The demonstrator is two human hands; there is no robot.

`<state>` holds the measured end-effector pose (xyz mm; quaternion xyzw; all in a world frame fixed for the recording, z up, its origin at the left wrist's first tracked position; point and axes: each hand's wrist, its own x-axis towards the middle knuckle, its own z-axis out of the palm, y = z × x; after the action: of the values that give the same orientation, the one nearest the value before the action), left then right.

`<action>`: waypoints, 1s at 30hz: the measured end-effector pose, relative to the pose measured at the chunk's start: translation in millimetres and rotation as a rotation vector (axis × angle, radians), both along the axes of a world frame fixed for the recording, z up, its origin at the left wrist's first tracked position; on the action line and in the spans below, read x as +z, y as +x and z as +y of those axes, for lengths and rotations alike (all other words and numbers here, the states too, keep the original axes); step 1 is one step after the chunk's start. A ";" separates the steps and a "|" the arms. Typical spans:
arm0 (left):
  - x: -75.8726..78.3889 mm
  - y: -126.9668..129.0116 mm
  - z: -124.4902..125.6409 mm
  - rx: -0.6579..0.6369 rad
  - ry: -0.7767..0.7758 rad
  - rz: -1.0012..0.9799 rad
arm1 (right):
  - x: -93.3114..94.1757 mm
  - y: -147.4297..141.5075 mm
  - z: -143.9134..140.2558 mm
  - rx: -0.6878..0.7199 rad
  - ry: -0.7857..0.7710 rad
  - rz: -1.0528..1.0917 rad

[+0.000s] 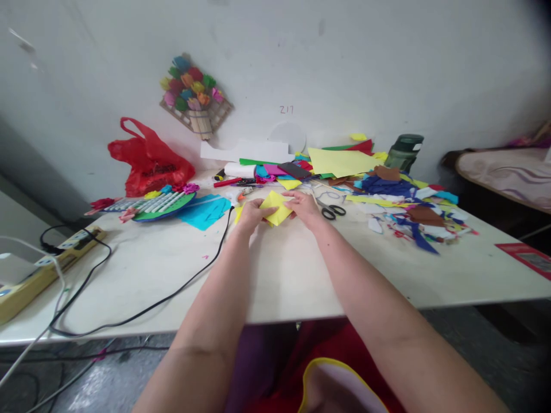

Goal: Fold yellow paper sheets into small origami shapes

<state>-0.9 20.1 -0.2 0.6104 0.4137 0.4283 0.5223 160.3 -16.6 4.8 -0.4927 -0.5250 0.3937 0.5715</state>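
Note:
A square of yellow paper (275, 207) with crease lines is held between my two hands above the white table, one corner pointing away from me. My left hand (253, 215) grips its left side, thumb on top. At the right edge my right hand (303, 207) pinches the same sheet, fingers partly behind it. More yellow paper (239, 213) shows beside my left hand. Just right of my right hand lie scissors (333, 211) with black handles. A glue gun (239, 196) with an orange part sits behind my left hand, its black cord running left.
Blue sheets (205, 212) and a green disc with paper rolls (166, 205) lie left, near a red plastic bag (150, 163). Paper scraps (424, 218) are heaped right, below a green bottle (403, 152). A power strip (51, 269) and black cord (172, 295) cross the left side.

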 end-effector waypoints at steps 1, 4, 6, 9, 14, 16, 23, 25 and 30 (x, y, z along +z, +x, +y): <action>0.2 0.4 -0.4 0.001 0.000 -0.010 | -0.5 0.1 0.8 -0.001 0.003 0.005; -0.2 2.7 -2.1 0.017 -0.018 -0.087 | -1.1 -1.1 3.0 -0.039 0.008 0.023; -0.9 5.6 -3.7 0.021 -0.049 -0.174 | -0.8 -2.7 3.7 -0.060 0.023 0.032; -1.5 10.9 -6.4 0.054 -0.096 -0.259 | 0.2 -4.7 3.5 -0.086 0.047 0.034; -1.4 15.9 -8.9 0.136 -0.089 -0.356 | 1.9 -6.7 2.4 -0.135 0.077 0.026; -1.9 17.3 -9.6 0.143 -0.098 -0.429 | 2.3 -7.2 2.5 -0.148 0.092 0.035; -1.2 23.0 -16.8 -0.100 -0.248 -0.704 | 3.5 -10.9 0.7 -0.144 0.139 0.052; 0.0 23.7 -17.9 -0.115 -0.271 -0.740 | 4.3 -12.5 -1.0 -0.144 0.145 0.048; -2.3 24.5 -14.8 -0.100 -0.248 -0.723 | 3.8 -12.9 -1.8 -0.144 0.154 0.041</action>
<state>23.5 5.2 -2.5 0.3716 0.2214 0.5365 0.7246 147.4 -18.4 8.6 -0.4758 -0.5049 0.3202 0.6451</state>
